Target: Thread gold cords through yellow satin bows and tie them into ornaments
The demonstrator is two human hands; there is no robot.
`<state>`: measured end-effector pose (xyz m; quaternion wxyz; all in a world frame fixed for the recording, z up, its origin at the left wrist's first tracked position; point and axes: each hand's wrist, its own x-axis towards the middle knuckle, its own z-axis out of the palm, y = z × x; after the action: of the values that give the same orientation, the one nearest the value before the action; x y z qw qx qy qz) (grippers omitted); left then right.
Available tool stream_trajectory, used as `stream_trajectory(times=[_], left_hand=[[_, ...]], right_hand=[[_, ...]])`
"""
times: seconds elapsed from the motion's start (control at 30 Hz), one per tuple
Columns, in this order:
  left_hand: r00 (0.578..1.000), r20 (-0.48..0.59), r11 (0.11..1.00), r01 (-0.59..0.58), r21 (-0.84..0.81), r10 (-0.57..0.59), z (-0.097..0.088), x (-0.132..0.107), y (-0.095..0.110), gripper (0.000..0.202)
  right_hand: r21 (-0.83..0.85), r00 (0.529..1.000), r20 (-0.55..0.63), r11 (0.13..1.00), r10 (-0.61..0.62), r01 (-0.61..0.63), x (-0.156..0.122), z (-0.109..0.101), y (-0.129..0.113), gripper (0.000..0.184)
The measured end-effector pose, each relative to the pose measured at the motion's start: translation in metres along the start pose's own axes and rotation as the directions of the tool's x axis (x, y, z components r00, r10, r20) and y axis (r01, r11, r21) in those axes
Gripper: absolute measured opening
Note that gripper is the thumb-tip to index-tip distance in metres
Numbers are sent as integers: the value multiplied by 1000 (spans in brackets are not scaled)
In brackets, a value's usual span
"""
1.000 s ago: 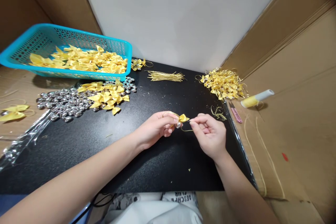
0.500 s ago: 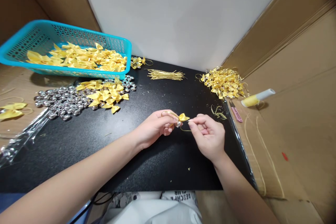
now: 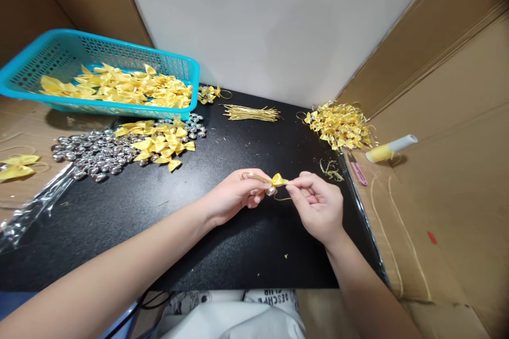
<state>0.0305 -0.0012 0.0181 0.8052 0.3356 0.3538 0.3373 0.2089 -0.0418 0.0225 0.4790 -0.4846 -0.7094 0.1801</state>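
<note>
While the left hand (image 3: 236, 196) pinches a small yellow bow (image 3: 278, 180) with a silver bead, the right hand (image 3: 318, 206) grips its gold cord just beside it, above the black surface (image 3: 222, 233). Loose bows (image 3: 159, 143), silver beads (image 3: 91, 153) and a blue basket (image 3: 99, 79) lie far left.

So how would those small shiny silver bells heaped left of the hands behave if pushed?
The small shiny silver bells look rounded and smooth, so they would probably roll and scatter across the black tabletop. They lie loose in a heap, so a push likely shifts several together. Each seems tiny, hence probably light.
</note>
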Motion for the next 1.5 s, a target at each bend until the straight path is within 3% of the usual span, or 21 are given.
stream_trajectory(times=[0.57,0.97,1.27,1.4,1.5], left_hand=[[1000,6,998,26,-56,-26,2,-2,-2,17],[1000,19,999,18,-39,-17,1,-2,1,15],[998,11,998,65,17,-65,-1,0,1,15],[997,15,997,78,17,-78,0,-1,0,15],[996,22,997,81,20,-81,1,-2,-1,15]], right_hand=[[152,992,29,981,121,-124,0,6,-3,9],[23,999,47,1000,18,-19,1,-6,3,6],[-78,979,93,979,-181,188,8,-11,-2,8],[-70,978,89,979,-187,193,8,-10,-2,8],[-2,990,70,993,-120,120,5,-4,-3,7]])
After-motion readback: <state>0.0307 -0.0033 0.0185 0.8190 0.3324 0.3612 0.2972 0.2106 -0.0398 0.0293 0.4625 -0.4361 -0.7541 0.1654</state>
